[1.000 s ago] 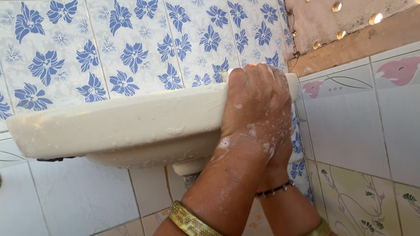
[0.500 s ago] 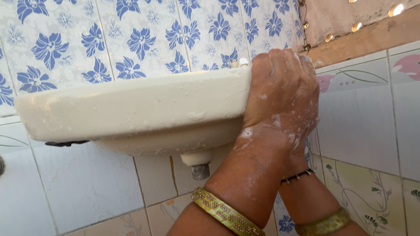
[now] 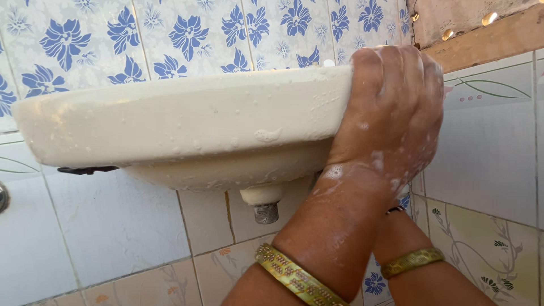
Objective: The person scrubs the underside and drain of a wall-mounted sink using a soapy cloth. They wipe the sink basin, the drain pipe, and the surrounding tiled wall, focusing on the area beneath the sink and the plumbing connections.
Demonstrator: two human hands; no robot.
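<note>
A cream wall-mounted sink point(image 3: 187, 122), wet and flecked with soap suds, sticks out from the tiled wall. My left hand point(image 3: 391, 107), covered in foam, is curled over the right end of the sink's rim and grips it. A gold bangle point(image 3: 297, 277) sits on that forearm. My right forearm point(image 3: 419, 266) rises behind the left one, wearing a gold bangle and a thin black bead bracelet. The right hand itself is hidden behind my left hand and the sink's end.
A metal drain stub point(image 3: 265, 211) hangs under the bowl. A dark bracket point(image 3: 85, 169) shows under the sink's left side. Blue-flower tiles point(image 3: 187, 34) cover the wall above, white and patterned tiles point(image 3: 487, 170) the side wall. A rough brown ledge point(image 3: 487, 37) runs top right.
The view has shifted, so the sink and hands sit further right and higher in frame. My left hand has slid along the rim to its right end. More of the right forearm shows.
</note>
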